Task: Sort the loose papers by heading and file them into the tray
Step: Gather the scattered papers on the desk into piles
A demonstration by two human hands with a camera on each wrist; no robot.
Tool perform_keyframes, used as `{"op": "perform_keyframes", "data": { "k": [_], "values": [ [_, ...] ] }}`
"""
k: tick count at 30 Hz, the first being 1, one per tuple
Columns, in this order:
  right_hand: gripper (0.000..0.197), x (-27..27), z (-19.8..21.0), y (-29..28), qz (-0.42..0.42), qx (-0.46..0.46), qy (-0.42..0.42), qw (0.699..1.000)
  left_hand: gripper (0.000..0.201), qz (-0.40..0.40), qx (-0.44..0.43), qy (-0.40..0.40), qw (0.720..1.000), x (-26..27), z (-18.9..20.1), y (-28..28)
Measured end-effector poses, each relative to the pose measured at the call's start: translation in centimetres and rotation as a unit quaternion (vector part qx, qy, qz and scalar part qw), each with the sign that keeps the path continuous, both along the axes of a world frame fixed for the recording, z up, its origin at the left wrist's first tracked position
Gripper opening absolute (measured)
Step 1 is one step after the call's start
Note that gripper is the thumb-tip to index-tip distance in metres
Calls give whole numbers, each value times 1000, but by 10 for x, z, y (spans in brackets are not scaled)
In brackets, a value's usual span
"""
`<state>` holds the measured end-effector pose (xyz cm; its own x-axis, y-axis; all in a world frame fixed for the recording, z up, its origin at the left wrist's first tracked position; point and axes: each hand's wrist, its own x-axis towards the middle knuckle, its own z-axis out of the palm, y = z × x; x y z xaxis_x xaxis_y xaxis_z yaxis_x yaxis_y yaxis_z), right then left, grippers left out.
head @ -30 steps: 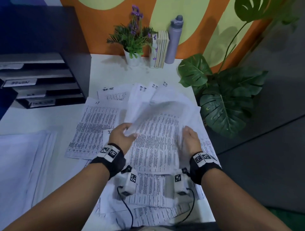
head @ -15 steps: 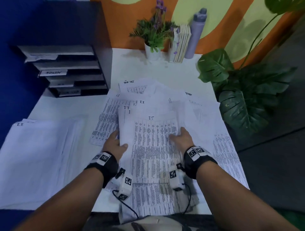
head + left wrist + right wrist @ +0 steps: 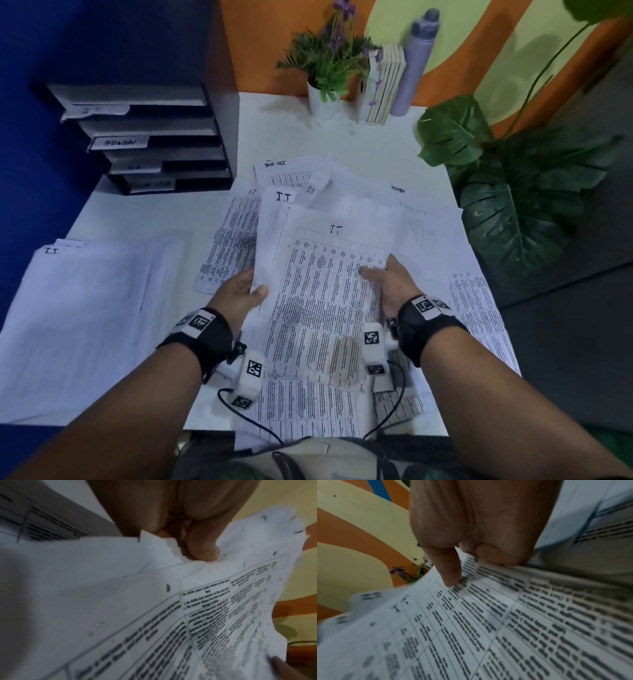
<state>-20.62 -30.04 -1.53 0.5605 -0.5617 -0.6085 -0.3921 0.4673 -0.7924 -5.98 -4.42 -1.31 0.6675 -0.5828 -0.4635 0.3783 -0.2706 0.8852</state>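
A bundle of printed sheets headed "IT" (image 3: 329,294) is held up over the white desk (image 3: 370,144). My left hand (image 3: 245,291) pinches its left edge, thumb on top (image 3: 202,550). My right hand (image 3: 385,277) grips the right edge with the thumb (image 3: 448,572) on the printed table. More loose papers (image 3: 479,308) lie spread beneath, among them ones headed "ADMIN" (image 3: 397,189) and "TASK UCT" (image 3: 274,164). A dark labelled tray rack (image 3: 147,137) stands at the back left.
A sorted pile headed "I.T" (image 3: 78,318) lies on the left of the desk. At the back stand a potted flower (image 3: 329,68), several books (image 3: 383,85) and a grey bottle (image 3: 414,61). A large-leaved plant (image 3: 513,192) crowds the right edge.
Both hands have gathered the "IT" sheets into one bundle and raised it off the pile. The view has swung left, bringing the tray rack and the sorted pile further in.
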Motion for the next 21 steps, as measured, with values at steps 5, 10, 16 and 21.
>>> {"op": "perform_keyframes", "data": {
  "k": [5, 10, 16, 21],
  "values": [
    [24, 0, 5, 4, -56, -85, 33, 994, 70, -43, 46, 0, 998, 0, -7, -1],
    [15, -4, -5, -2, -135, -147, 57, 978, 73, -188, 210, -119, 952, -16, -15, 11],
    [10, -9, -18, -15, -154, -184, 116, 964, 34, -154, 201, -152, 955, -25, -16, 16],
    [34, -8, -10, -13, -96, -115, 90, 985, 29, -158, 177, -215, 947, -30, -9, 15]
  ]
}}
